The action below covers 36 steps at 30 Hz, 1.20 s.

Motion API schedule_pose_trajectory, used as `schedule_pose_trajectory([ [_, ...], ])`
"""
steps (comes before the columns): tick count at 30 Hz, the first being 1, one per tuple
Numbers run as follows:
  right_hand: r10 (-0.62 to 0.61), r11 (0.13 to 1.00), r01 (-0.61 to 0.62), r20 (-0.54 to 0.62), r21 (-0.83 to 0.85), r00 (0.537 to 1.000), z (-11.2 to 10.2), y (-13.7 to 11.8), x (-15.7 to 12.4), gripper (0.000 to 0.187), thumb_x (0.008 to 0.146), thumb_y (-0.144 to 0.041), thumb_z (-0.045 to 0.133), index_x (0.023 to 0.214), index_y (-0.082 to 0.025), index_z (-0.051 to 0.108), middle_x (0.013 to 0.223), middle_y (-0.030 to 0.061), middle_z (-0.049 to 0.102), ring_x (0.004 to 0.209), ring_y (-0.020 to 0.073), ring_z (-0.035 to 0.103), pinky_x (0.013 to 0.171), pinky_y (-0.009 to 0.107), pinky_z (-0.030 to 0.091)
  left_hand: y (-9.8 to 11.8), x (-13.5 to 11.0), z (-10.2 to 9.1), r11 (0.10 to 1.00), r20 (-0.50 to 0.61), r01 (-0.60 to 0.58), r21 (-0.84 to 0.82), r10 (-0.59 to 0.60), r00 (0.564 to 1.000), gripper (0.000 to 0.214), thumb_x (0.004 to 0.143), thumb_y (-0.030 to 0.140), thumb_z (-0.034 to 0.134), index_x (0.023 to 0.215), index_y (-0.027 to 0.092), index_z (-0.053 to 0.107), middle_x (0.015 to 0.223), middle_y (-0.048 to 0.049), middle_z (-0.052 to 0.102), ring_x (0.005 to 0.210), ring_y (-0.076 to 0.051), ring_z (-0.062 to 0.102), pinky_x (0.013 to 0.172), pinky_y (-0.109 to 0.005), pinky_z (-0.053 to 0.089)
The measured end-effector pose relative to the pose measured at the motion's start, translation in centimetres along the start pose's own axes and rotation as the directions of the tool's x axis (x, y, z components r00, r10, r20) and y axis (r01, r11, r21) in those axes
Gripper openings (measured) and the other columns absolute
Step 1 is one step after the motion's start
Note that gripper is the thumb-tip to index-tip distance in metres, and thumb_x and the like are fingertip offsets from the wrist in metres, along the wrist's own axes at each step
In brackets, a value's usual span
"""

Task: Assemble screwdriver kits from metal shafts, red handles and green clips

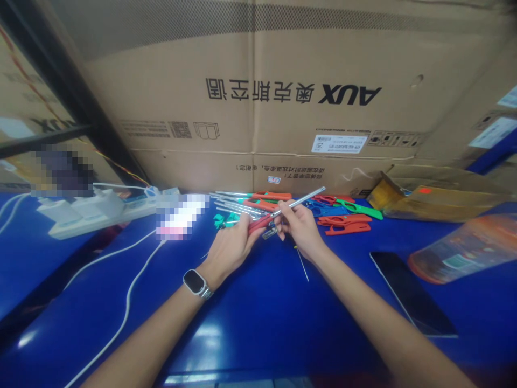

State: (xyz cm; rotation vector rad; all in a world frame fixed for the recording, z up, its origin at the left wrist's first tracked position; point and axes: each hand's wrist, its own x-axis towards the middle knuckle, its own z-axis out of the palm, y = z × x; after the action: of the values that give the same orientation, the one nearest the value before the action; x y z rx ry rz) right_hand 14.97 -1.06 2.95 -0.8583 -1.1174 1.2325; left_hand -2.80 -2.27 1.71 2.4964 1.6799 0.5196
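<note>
My left hand [234, 241], with a watch on its wrist, is closed around the red handle of a long-nosed gas lighter [260, 223]. The fingers of my right hand [297, 221] pinch its silver metal tube, which points up to the right. Under my right fingers shows a small metal and clear piece [270, 233]; whether they grip it too is hard to see. Just behind the hands lie several orange-handled lighters [266, 199] with metal tubes. Red plastic handle shells [345, 222] and a green one [363, 208] are to the right. A thin screwdriver [302, 264] lies below my right hand.
A blue table [258, 323] carries everything. A power strip [109, 215] with white cables and a lit, blurred-out screen [181, 215] are at left. On the right are a dark phone [412, 293], a clear plastic jar [464, 250] and an opened carton [444, 188]. A large cardboard box [283, 124] stands behind.
</note>
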Motion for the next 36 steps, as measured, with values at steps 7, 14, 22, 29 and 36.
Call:
schedule_pose_trajectory([
  [7,0.054,0.998,-0.055,0.061,0.015,0.997,-0.4,-0.3,0.1,0.043,0.071,-0.055,0.078,0.075,-0.018,0.056,0.058,-0.0033,0.059,0.046,0.0085,0.051,0.035,0.018,0.044,-0.1,0.0,0.1,0.999,-0.006,0.010,-0.031,-0.010,1.000,0.033,0.102,0.052,0.031,0.106,0.020,0.041,0.079,-0.0052,0.070,0.072,-0.030,0.071,0.054,-0.030,0.039],
  [14,0.024,1.000,-0.025,0.149,0.002,0.989,-0.5,0.1,0.1,0.040,0.073,-0.052,0.077,0.083,-0.020,0.056,0.063,-0.0049,0.060,0.051,0.0091,0.054,0.045,0.021,0.047,-0.7,0.1,-0.3,0.992,0.002,-0.064,-0.106,0.065,0.998,0.032,0.103,0.050,0.029,0.101,0.022,0.045,0.079,-0.0034,0.069,0.071,-0.026,0.070,0.055,-0.028,0.037],
  [22,0.027,0.998,-0.020,0.140,-0.052,0.990,-0.4,0.6,0.0,0.040,0.075,-0.053,0.075,0.082,-0.021,0.052,0.060,-0.0072,0.056,0.049,0.0089,0.051,0.046,0.021,0.042,-0.6,0.1,-0.4,0.980,-0.050,-0.156,-0.120,0.151,0.987,0.037,0.104,0.048,0.029,0.091,0.022,0.052,0.077,-0.0017,0.068,0.071,-0.021,0.066,0.059,-0.026,0.036],
  [29,-0.028,0.995,0.036,0.077,-0.097,0.997,1.2,1.6,-1.0,0.039,0.072,-0.050,0.078,0.084,-0.018,0.060,0.063,-0.0044,0.059,0.048,0.0078,0.049,0.044,0.022,0.042,0.1,-0.1,-0.5,0.982,-0.107,-0.115,-0.151,0.099,0.989,0.035,0.101,0.048,0.037,0.084,0.021,0.051,0.072,-0.0010,0.065,0.066,-0.020,0.063,0.057,-0.026,0.034],
  [36,-0.081,0.997,0.081,0.006,-0.005,0.997,-0.3,1.5,0.1,0.034,0.073,-0.047,0.079,0.085,-0.019,0.062,0.059,-0.0057,0.057,0.047,0.0086,0.050,0.045,0.023,0.044,-1.5,0.2,-1.1,0.905,0.031,-0.114,-0.409,0.139,0.990,0.038,0.097,0.055,0.046,0.112,0.022,0.056,0.078,-0.0003,0.071,0.062,-0.018,0.065,0.061,-0.026,0.044],
])
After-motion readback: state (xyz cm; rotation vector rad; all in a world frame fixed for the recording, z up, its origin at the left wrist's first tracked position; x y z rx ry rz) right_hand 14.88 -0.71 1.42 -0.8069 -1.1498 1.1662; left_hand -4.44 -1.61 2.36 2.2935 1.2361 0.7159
